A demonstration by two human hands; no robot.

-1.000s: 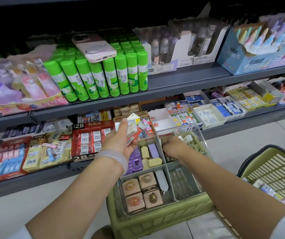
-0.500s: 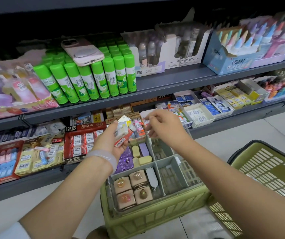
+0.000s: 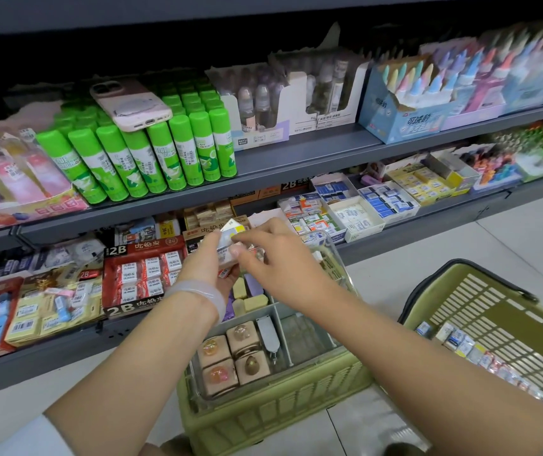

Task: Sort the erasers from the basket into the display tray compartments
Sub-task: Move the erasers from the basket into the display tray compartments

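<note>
A clear display tray (image 3: 306,352) with several compartments rests on a green crate (image 3: 263,416). Its near-left compartment holds pink block erasers (image 3: 230,357); a middle one holds yellow and purple erasers (image 3: 250,292). My left hand (image 3: 207,264) grips a bunch of wrapped erasers (image 3: 227,245) above the tray's far end. My right hand (image 3: 273,255) pinches one eraser of that bunch from the right. A green basket (image 3: 493,324) at the right holds more wrapped erasers (image 3: 461,343).
Grey shop shelves (image 3: 296,156) stand behind, stocked with green glue sticks (image 3: 151,153), a phone (image 3: 132,105) lying on them, red 2B eraser boxes (image 3: 145,274) and white eraser boxes (image 3: 355,215). White floor tiles lie below.
My right hand rose from the tray's far compartment to the bunch in my left hand and now pinches one eraser there. My left hand kept its grip.
</note>
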